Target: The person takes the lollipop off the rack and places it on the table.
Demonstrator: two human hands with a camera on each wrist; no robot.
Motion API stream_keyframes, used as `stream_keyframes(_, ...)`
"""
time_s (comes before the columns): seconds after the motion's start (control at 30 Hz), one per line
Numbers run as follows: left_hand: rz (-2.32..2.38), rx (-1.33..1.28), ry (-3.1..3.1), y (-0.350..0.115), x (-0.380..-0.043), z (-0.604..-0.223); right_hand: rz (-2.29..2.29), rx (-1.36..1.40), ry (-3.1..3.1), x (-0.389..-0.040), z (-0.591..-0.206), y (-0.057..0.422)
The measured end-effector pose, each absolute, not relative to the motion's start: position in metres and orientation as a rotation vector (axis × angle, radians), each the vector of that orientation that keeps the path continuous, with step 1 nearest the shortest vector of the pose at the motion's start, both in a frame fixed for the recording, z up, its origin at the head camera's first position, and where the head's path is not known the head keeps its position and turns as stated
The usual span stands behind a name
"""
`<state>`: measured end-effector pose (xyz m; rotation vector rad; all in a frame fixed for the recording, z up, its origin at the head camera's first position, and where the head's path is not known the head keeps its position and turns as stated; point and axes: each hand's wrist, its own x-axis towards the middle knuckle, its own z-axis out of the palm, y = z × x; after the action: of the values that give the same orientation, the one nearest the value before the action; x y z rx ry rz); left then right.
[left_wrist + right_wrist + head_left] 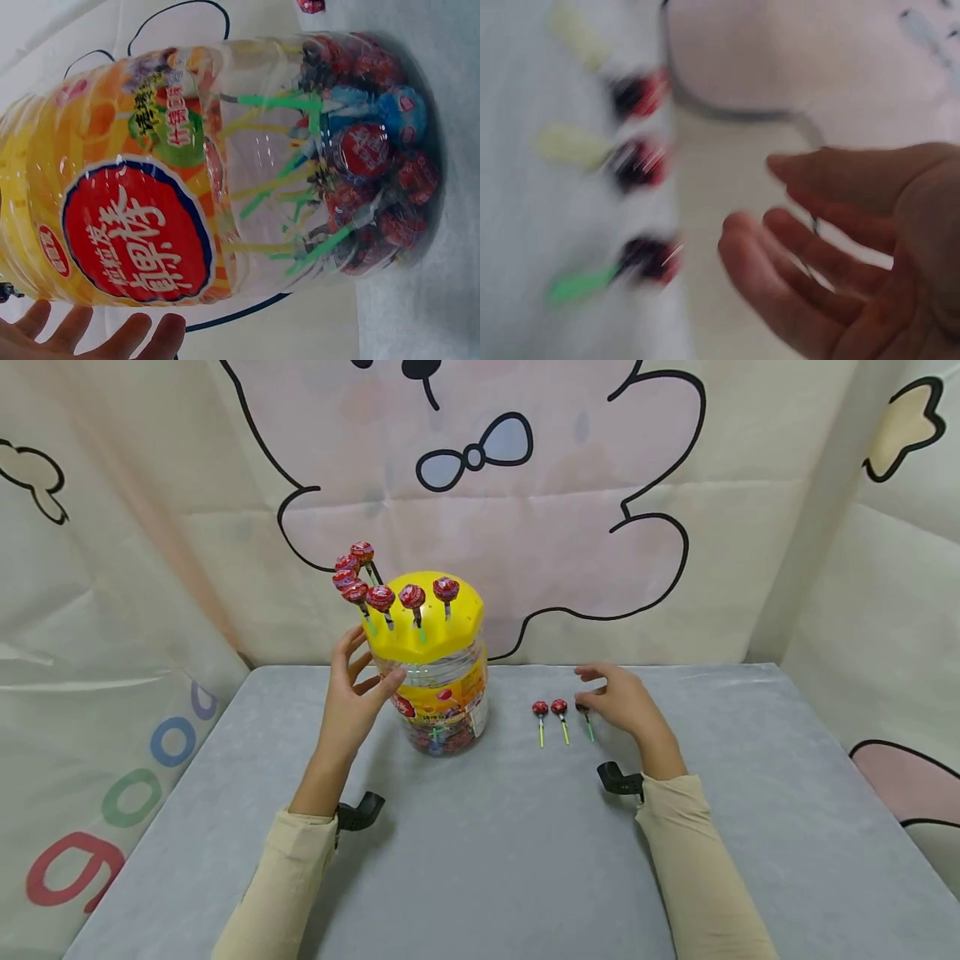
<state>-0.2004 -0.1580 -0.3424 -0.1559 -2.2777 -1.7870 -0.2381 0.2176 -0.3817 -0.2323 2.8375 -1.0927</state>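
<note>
A clear plastic jar (442, 700) with a yellow lid (462, 607) and an orange label (88, 142) stands upright on the table. Several red-wrapped lollipops (412, 597) stick up from holes along the lid's left and front edge. My left hand (356, 697) is at the jar's left side, thumb near its front below the lid, fingers spread beside it. Three lollipops (559, 707) lie in a row on the table to the right of the jar. My right hand (617, 697) hovers by the green-stick lollipop (651, 259), fingers loosely bent with nothing between them.
More lollipops (367, 150) fill the bottom of the jar, their green and yellow sticks pointing up. A grey cloth covers the table (480, 860). A printed curtain (570, 552) hangs behind and on both sides. Black wrist cameras (362, 811) are strapped to both forearms.
</note>
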Motion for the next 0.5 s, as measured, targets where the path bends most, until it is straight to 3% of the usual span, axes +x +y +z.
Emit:
stream_keyframes(0.27,-1.975,-0.240,-2.175,-0.162,-0.215,-0.344,-1.667,-0.680,2.441,-0.199,-0.328,0.155)
stream_keyframes(0.5,-2.132,-0.384,-2.080,-0.159,-0.219,-0.348,-1.710,-0.842,2.269,-0.182,-0.327,0.119)
